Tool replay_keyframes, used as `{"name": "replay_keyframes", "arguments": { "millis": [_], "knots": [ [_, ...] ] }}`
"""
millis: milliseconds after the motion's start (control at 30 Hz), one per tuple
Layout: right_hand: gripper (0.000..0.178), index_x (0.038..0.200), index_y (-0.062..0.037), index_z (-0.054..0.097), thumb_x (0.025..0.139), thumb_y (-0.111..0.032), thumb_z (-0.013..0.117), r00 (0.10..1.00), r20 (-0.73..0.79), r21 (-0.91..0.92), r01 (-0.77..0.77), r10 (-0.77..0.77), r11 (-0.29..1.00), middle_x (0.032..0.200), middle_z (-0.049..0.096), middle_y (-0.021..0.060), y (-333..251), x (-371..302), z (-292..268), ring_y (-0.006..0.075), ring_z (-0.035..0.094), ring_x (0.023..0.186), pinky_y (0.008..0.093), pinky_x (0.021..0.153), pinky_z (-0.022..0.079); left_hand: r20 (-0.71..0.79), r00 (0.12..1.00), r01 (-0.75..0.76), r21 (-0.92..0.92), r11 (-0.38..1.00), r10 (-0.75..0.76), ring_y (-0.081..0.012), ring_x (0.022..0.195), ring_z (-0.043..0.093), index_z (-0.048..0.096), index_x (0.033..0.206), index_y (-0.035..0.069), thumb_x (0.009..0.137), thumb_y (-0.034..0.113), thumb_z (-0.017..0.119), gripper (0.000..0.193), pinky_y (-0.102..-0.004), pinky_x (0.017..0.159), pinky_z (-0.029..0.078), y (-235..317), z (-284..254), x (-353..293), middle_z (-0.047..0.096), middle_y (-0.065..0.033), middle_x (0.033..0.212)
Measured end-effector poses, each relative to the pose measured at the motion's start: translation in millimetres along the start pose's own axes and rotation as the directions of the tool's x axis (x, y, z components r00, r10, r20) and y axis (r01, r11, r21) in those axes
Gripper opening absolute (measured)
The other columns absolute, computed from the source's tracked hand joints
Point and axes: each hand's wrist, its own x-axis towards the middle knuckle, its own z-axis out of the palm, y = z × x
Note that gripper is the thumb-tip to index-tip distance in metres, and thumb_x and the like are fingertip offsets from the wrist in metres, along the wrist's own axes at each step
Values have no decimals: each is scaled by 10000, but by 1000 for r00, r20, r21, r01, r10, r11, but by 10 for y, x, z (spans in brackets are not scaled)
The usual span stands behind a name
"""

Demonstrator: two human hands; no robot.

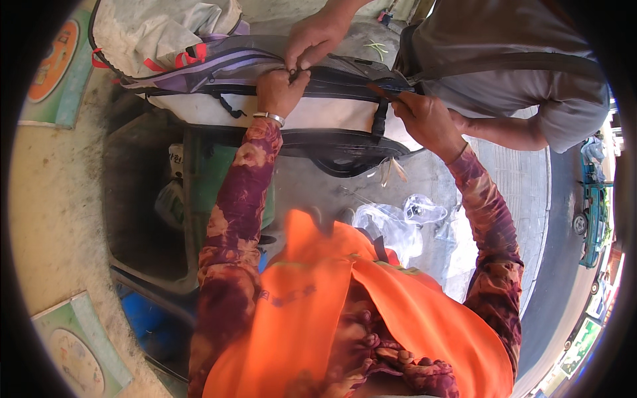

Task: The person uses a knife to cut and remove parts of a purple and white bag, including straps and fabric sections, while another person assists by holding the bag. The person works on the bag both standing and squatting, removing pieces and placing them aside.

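Observation:
A large long bag (318, 111) with white and black panels, purple trim and red tabs lies across the top. My left hand (282, 91) is closed at its dark upper edge, fingertips pinching a small dark bit of it. Right beside them, another person's hand (318, 41) pinches the same spot from the far side. My right hand (428, 123) is closed round a thin reddish-brown tool (379, 90), whose tip points left over the bag's black edge near a buckle strap (379, 118). Its exact kind is unclear, and my fingers hide the rest.
The other person, in a grey shirt (491, 73) with a dark strap, stands close at the upper right. Below the bag are a green bin (225, 166), a dark container (149, 199) and clear plastic bags (395, 222). At far right, a green truck (592, 205) stands on the road.

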Motion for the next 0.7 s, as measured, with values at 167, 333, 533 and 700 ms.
{"name": "replay_keyframes", "arguments": {
  "millis": [167, 333, 533, 700],
  "knots": [
    [190, 839, 3, 592, 932, -163, 605, 996, 72, 237, 26, -44, 971, 698, 596, 209, 56, 83, 136, 411, 598, 635, 459, 562, 448, 113, 978, 207, -367, 907, -177, -97, 569, 510, 659, 751, -33, 879, 255, 730, 323, -282, 549, 416, -252, -52, -109, 580, -62, 602],
    [203, 857, 9, 599, 943, -175, 605, 994, 69, 348, 51, -80, 936, 709, 604, 214, -254, 178, 323, 412, 594, 645, 444, 566, 449, 199, 960, 270, -480, 835, -196, -40, 631, 500, 682, 787, -27, 891, 166, 701, 219, -235, 591, 414, -358, -50, -92, 609, 25, 665],
    [226, 835, 32, 602, 953, -162, 598, 990, 4, 203, 134, -138, 970, 707, 620, 178, -455, 412, 504, 380, 610, 620, 404, 557, 461, 161, 948, 319, -491, 811, -275, -158, 636, 610, 690, 804, -6, 832, 285, 704, 293, -317, 644, 476, -396, 7, -1, 653, -82, 663],
    [229, 775, 11, 619, 919, -165, 586, 997, -3, 208, 73, -74, 975, 659, 593, 234, -615, 557, 653, 450, 595, 628, 511, 562, 477, 496, 866, 37, -196, 980, 66, -241, 706, 619, 681, 863, 54, 800, 264, 737, 227, -351, 677, 482, -479, -375, 140, 667, -81, 773]
  ]
}}
